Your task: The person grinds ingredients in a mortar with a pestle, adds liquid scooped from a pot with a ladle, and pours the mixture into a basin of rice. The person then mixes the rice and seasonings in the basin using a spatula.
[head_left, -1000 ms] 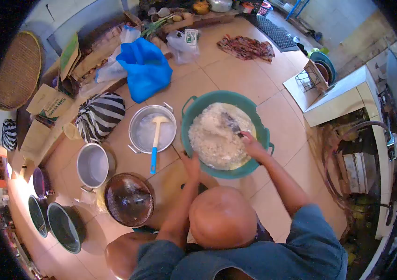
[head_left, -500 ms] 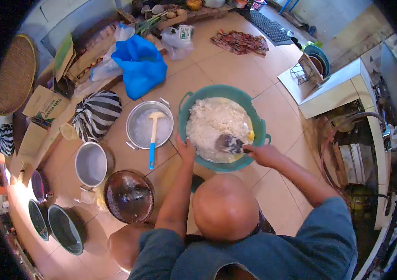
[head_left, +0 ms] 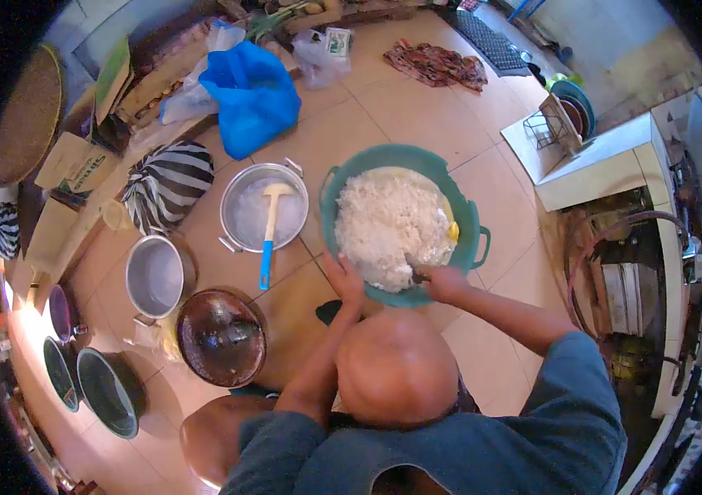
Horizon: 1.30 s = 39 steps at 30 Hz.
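A green plastic basin (head_left: 476, 216) with side handles stands on the floor in front of me, heaped with white cooked rice (head_left: 392, 216). Some yellow pieces show at the rice's right edge. My right hand (head_left: 448, 285) is closed round the handle of a dark paddle (head_left: 418, 275), whose blade is sunk in the rice near the basin's front edge and mostly hidden. At the basin's near left side, my left hand (head_left: 347, 280) grips the rim; part of its fingers lies outside the wall. My knees are just below the basin.
Left of the basin, a metal pot (head_left: 235, 188) has a blue-handled spatula (head_left: 268, 247) lying across it. Another pot (head_left: 155, 272), a brown bowl (head_left: 220, 338), dark tubs (head_left: 111, 394), a striped bundle (head_left: 167, 186) and a blue bag (head_left: 253, 99) stand around. A tiled counter (head_left: 607, 157) is at right.
The paddle has gone from lying visible on the rice to being pushed down into it, nearer me. My left hand has shifted right along the rim, and the basin has turned slightly.
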Motion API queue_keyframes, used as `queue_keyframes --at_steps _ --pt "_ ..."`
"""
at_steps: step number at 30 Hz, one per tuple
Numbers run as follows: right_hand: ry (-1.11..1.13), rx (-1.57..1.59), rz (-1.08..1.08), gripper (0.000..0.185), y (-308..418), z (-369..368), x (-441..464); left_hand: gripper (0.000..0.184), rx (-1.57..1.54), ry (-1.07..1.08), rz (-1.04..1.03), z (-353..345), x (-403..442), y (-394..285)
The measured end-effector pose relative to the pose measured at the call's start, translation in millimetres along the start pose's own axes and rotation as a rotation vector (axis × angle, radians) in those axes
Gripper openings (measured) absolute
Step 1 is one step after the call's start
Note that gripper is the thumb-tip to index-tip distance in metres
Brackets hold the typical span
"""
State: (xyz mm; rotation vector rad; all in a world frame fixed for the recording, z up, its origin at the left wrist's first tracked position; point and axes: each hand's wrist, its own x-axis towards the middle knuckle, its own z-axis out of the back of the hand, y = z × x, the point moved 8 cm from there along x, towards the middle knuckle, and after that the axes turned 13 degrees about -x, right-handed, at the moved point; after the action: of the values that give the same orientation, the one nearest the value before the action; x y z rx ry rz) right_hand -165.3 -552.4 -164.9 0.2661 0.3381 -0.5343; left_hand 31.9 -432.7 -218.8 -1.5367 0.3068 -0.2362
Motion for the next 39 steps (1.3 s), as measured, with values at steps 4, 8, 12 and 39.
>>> queue_keyframes --at_steps 4,8,12,39 --pt "0.039 0.305 -0.105 0.032 -5.5 -18.0 6.8 0.042 -0.089 -0.002 0.083 3.6 -3.9 -18.1" --pt "0.329 0.861 -0.344 0.035 -3.3 -19.7 -11.8 0.04 -0.041 -0.014 0.006 6.1 0.7 -21.9" --pt "0.427 1.107 -0.442 0.031 -5.2 -8.0 -28.2 0.04 -0.03 0.009 0.029 7.2 -1.2 4.9" --pt "-0.044 -0.043 -0.283 0.045 -12.9 54.0 16.4 0.047 0.048 0.055 0.066 3.1 -0.3 9.2"
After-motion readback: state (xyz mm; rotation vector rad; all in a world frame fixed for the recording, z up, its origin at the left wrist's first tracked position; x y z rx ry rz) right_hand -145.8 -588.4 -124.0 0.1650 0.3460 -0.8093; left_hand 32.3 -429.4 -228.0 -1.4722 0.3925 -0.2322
